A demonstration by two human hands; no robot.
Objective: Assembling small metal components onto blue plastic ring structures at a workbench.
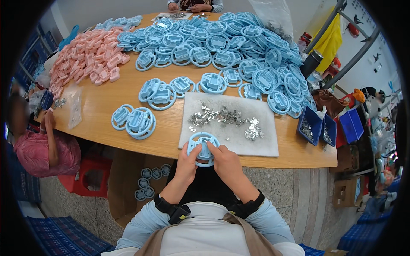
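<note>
Between my two hands is a light-blue round plastic part (199,136), a ring with a raised middle, held at the table's front edge. My left hand (185,165) grips its left side, and my right hand (226,162) its right side. Both thumbs press on the raised middle; whatever lies under them is too small to make out. Just beyond the part is a white foam pad (239,147) with small silvery metal pieces (224,115) scattered on it. Several matching blue parts (140,122) lie to the left of the pad.
A big heap of blue parts (215,42) covers the table's far side, beside a pile of pink plastic parts (92,57). Blue bins (310,124) with metal pieces stand at the right edge. Below is a cardboard box (121,183) with blue parts. Co-workers sit left and opposite.
</note>
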